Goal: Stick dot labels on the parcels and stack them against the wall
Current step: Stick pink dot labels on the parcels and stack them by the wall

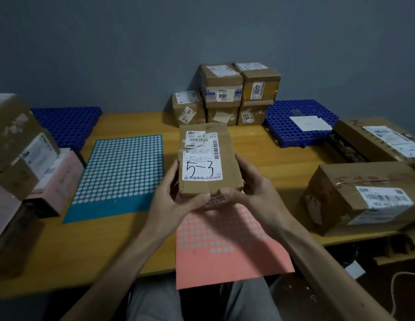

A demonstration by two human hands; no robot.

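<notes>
Parcel marked "5-3" [207,163] is held above the desk's [141,121] near edge. It is gripped at its lower corners by the left hand [176,195] and the right hand [250,188], fingers curled round it. Whether a dot label is already on it cannot be told. The pink sheet [225,256] beneath overhangs the edge and could be brushed off. The stack [225,93] at the far edge looks uneven and could be toppled by a careless placement.
</notes>
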